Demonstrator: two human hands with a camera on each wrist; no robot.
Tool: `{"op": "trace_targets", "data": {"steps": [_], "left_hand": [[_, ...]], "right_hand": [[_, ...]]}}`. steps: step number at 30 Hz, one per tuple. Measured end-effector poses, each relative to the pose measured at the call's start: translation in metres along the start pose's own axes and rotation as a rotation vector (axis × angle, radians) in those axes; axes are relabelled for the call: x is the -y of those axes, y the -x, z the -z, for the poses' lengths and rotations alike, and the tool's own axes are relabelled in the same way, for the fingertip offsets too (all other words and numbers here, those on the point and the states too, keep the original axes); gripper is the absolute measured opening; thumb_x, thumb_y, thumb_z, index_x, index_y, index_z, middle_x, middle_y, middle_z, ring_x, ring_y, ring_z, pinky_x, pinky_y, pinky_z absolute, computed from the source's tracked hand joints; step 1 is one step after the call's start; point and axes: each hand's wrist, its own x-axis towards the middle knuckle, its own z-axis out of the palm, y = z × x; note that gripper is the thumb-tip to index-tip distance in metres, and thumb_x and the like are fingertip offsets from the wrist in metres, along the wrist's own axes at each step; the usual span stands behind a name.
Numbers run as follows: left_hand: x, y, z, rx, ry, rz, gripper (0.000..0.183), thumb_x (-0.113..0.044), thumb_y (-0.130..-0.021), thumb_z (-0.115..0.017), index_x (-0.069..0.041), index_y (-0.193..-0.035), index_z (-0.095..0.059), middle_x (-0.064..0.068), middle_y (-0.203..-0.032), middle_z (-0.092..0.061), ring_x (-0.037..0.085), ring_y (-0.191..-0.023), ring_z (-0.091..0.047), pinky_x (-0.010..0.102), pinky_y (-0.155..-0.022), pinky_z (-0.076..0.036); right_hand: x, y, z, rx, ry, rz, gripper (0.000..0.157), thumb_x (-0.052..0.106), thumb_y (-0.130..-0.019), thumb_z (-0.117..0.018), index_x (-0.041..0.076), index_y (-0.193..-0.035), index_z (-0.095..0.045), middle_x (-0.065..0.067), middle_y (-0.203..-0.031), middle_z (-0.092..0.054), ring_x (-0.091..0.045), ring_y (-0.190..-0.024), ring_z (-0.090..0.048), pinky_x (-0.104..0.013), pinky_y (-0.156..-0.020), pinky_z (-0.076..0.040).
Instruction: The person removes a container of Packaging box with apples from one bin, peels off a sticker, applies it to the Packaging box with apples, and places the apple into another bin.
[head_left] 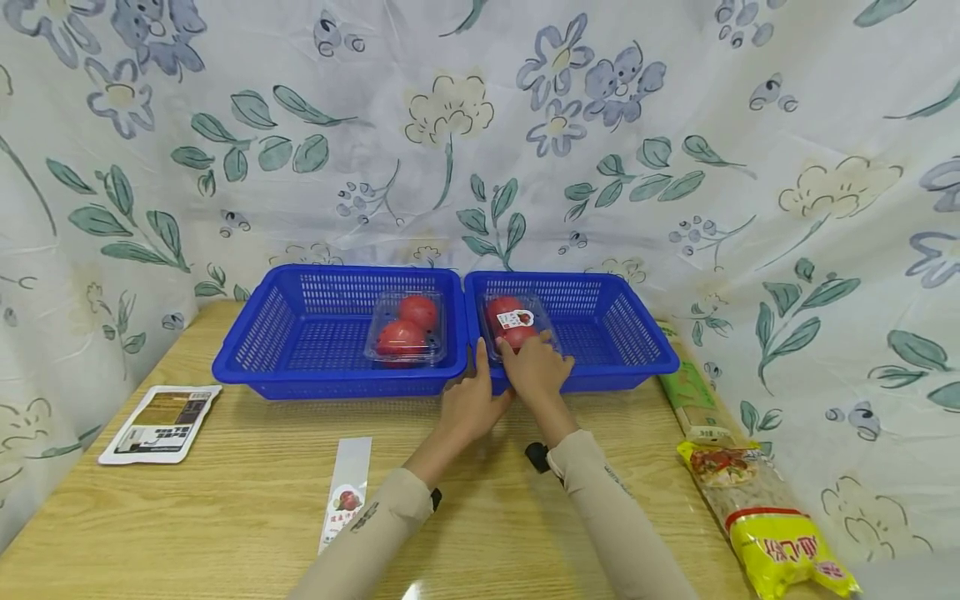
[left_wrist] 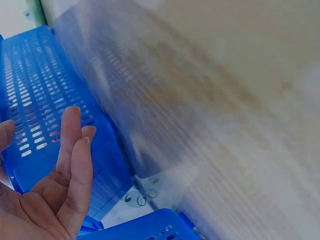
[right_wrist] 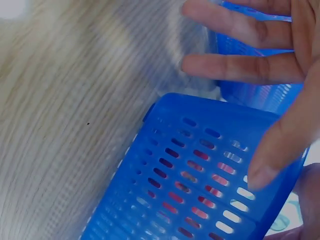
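Observation:
Two blue plastic baskets, the left one [head_left: 352, 387] and the right one [head_left: 600, 382], stand side by side. My left hand [head_left: 472, 406] is at their front, where they meet. Its fingers point upward beside the slotted wall [left_wrist: 37, 90] in the left wrist view. At the front rim of the right basket is my right hand [head_left: 534, 367], overlapping a clear box of red round fruit [head_left: 504, 310] with a white label. The right wrist view shows extended fingers [right_wrist: 235, 68] and the thumb against a blue slotted wall. Another clear box of red fruit [head_left: 402, 337] sits in the left basket.
A white-edged food packet [head_left: 160, 423] lies at the table's left. A paper strip with a fruit picture [head_left: 347, 492] lies in front. A green packet [head_left: 693, 396] and a yellow-ended bag [head_left: 772, 517] lie along the right edge. A floral curtain [head_left: 480, 125] hangs behind.

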Motion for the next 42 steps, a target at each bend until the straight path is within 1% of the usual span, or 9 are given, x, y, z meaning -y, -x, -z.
{"op": "trace_targets", "data": {"steps": [3, 6, 13, 18, 23, 27, 34, 38, 42], "left_hand": [[0.005, 0.008, 0.005, 0.016, 0.028, -0.016, 0.097, -0.047, -0.093, -0.063, -0.003, -0.159, -0.007, 0.007, -0.06, -0.061, 0.028, -0.059, -0.065, 0.051, -0.07, -0.053], [0.012, 0.018, 0.014, 0.037, 0.077, -0.035, 0.098, -0.05, -0.094, -0.062, -0.005, -0.16, -0.005, 0.004, -0.059, -0.06, 0.024, -0.058, -0.064, 0.045, -0.06, -0.052], [0.028, 0.038, 0.049, 0.087, 0.218, -0.054, 0.096, -0.049, -0.094, -0.063, -0.011, -0.161, -0.006, -0.009, -0.063, -0.064, 0.008, -0.051, -0.057, 0.03, -0.049, -0.043], [0.042, 0.045, 0.079, 0.036, 0.195, -0.035, 0.09, -0.049, -0.093, -0.064, -0.013, -0.16, -0.016, -0.004, -0.074, -0.07, 0.01, -0.058, -0.061, 0.031, -0.053, -0.047], [0.062, 0.041, 0.107, -0.07, 0.179, -0.021, 0.081, -0.049, -0.095, -0.061, -0.009, -0.157, -0.027, 0.0, -0.08, -0.069, 0.013, -0.055, -0.054, 0.03, -0.052, -0.042], [0.088, 0.038, 0.124, -0.17, 0.143, 0.006, 0.077, -0.048, -0.097, -0.059, -0.006, -0.154, -0.032, 0.004, -0.086, -0.066, 0.017, -0.061, -0.051, 0.031, -0.055, -0.04], [0.146, 0.046, 0.153, -0.283, 0.087, 0.134, 0.082, -0.055, -0.097, -0.054, -0.002, -0.154, -0.029, 0.02, -0.107, -0.058, 0.037, -0.094, -0.054, 0.047, -0.07, -0.044], [0.184, 0.057, 0.166, -0.285, 0.031, 0.135, 0.087, -0.055, -0.098, -0.053, 0.003, -0.155, -0.023, 0.031, -0.118, -0.047, 0.045, -0.106, -0.042, 0.055, -0.078, -0.038], [0.216, 0.07, 0.177, -0.235, -0.027, 0.104, 0.09, -0.054, -0.097, -0.055, 0.005, -0.156, -0.019, 0.039, -0.132, -0.035, 0.053, -0.118, -0.032, 0.064, -0.09, -0.03]], "right_hand": [[-0.001, 0.003, -0.001, -0.058, -0.02, 0.059, 0.089, 0.058, -0.095, -0.054, -0.011, -0.147, -0.035, -0.03, -0.12, -0.065, -0.043, -0.113, -0.063, -0.062, -0.101, -0.037], [-0.001, 0.005, -0.002, -0.106, -0.066, 0.127, 0.085, 0.057, -0.095, -0.057, -0.006, -0.148, -0.037, -0.03, -0.122, -0.064, -0.044, -0.114, -0.062, -0.061, -0.098, -0.042], [0.008, 0.01, -0.002, -0.131, -0.137, 0.283, 0.085, 0.057, -0.093, -0.059, -0.003, -0.15, -0.038, -0.03, -0.124, -0.058, -0.046, -0.113, -0.059, -0.059, -0.095, -0.046], [0.017, 0.01, -0.004, -0.127, -0.134, 0.364, 0.085, 0.057, -0.094, -0.059, -0.003, -0.149, -0.038, -0.03, -0.129, -0.055, -0.044, -0.118, -0.055, -0.057, -0.099, -0.044], [0.03, 0.014, -0.008, -0.109, -0.114, 0.438, 0.084, 0.056, -0.094, -0.059, -0.006, -0.148, -0.04, -0.03, -0.13, -0.052, -0.042, -0.12, -0.051, -0.053, -0.103, -0.042], [0.044, 0.016, -0.011, -0.075, -0.084, 0.48, 0.085, 0.058, -0.094, -0.057, -0.005, -0.149, -0.039, -0.027, -0.134, -0.05, -0.04, -0.125, -0.047, -0.053, -0.106, -0.039], [0.064, 0.018, -0.014, -0.035, 0.003, 0.518, 0.086, 0.064, -0.093, -0.053, 0.0, -0.15, -0.04, -0.022, -0.139, -0.047, -0.037, -0.129, -0.042, -0.052, -0.105, -0.04], [0.07, 0.019, -0.018, -0.037, 0.023, 0.524, 0.086, 0.063, -0.092, -0.055, 0.0, -0.149, -0.042, -0.022, -0.139, -0.047, -0.036, -0.128, -0.042, -0.051, -0.104, -0.041], [0.072, 0.021, -0.023, -0.042, 0.021, 0.539, 0.084, 0.061, -0.092, -0.059, -0.001, -0.147, -0.044, -0.022, -0.139, -0.048, -0.037, -0.127, -0.043, -0.051, -0.104, -0.04]]}}
